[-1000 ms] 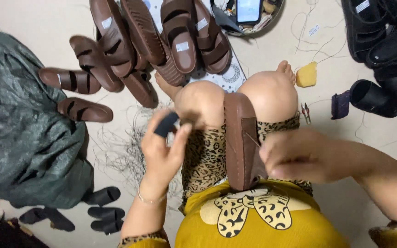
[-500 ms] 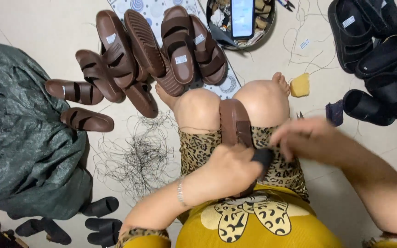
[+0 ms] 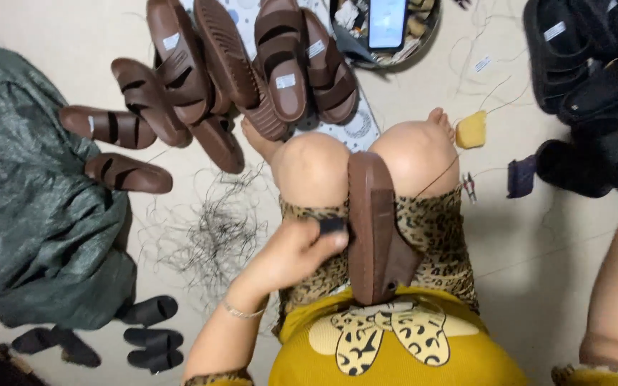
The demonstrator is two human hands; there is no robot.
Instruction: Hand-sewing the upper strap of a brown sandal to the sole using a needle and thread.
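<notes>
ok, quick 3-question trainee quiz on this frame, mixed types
1. True or false: the brown sandal lies sole-up between the person's knees.
2. Which of the hands touches a small dark piece at the sandal's side? A) left hand B) right hand C) neither
3. Fill in: the heap of brown sandals lies on the floor beyond the knees, and the phone sits in a round ____.

Key: 1 true; 2 A; 3 tray. The right hand is out of the frame; only its forearm shows at the right edge.
</notes>
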